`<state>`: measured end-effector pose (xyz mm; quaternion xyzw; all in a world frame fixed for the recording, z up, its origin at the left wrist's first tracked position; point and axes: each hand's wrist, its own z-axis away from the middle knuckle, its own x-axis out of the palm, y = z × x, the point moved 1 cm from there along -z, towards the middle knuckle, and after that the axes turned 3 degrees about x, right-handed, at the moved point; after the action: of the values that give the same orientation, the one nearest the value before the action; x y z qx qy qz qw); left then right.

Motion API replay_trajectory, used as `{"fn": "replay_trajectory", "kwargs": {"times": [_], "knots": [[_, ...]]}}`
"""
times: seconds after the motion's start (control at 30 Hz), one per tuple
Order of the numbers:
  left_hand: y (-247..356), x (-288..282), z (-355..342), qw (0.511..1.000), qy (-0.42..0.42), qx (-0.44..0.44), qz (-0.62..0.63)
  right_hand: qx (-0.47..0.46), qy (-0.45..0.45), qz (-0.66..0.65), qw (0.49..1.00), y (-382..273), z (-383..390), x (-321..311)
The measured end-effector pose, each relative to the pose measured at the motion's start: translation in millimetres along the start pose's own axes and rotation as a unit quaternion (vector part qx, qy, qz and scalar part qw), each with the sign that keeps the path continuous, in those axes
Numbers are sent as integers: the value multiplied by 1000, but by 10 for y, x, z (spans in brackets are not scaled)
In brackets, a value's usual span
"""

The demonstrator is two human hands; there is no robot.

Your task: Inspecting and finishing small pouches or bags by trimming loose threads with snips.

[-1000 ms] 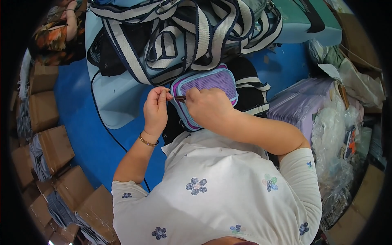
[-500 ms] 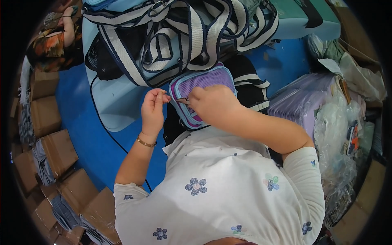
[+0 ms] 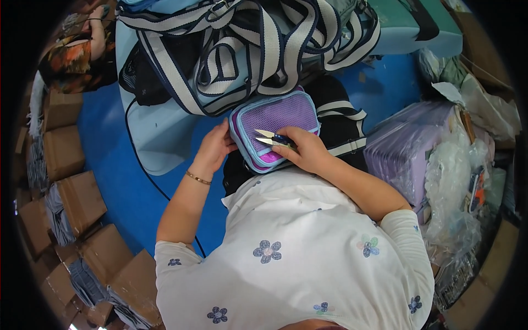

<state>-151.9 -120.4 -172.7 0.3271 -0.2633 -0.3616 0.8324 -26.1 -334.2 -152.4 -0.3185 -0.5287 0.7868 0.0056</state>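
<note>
A small purple mesh pouch (image 3: pixel 275 116) with light blue trim rests on a black bag with striped straps (image 3: pixel 338 129) at my lap. My left hand (image 3: pixel 214 146) is closed on the pouch's left edge, its fingertips partly behind the rim. In my right hand (image 3: pixel 300 146), over the front of the pouch, are small thread snips (image 3: pixel 267 140), their pale blades parted and pointing left.
A pile of striped straps (image 3: pixel 264 33) covers a pale blue bench (image 3: pixel 154 137) ahead. Cartons (image 3: pixel 80 198) with grey bundles line the left; plastic-wrapped lilac panels (image 3: pixel 396 159) and crumpled plastic (image 3: pixel 451 209) are at the right. Another person's arm (image 3: pixel 96 41) shows top left.
My left hand has moved from a pinch beside the pouch onto its edge. My right hand has turned and shifted right, so the snips' blades now show over the mesh.
</note>
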Motion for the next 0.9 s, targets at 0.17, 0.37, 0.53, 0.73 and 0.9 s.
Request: {"fn": "replay_trajectory", "kwargs": {"times": [0.17, 0.37, 0.53, 0.73, 0.9], "knots": [[32, 301, 51, 994, -70, 85, 1, -167, 178, 165, 955, -374, 115, -344], [113, 610, 144, 992, -67, 102, 43, -175, 192, 321, 911, -703, 280, -494], [65, 639, 159, 989, -60, 117, 70, -196, 190, 350, 896, -738, 300, -471], [76, 715, 209, 987, -48, 126, 92, -186, 168, 383, 889, -721, 365, -436], [71, 709, 194, 985, -45, 126, 108, -190, 181, 369, 891, -718, 359, -439]]}}
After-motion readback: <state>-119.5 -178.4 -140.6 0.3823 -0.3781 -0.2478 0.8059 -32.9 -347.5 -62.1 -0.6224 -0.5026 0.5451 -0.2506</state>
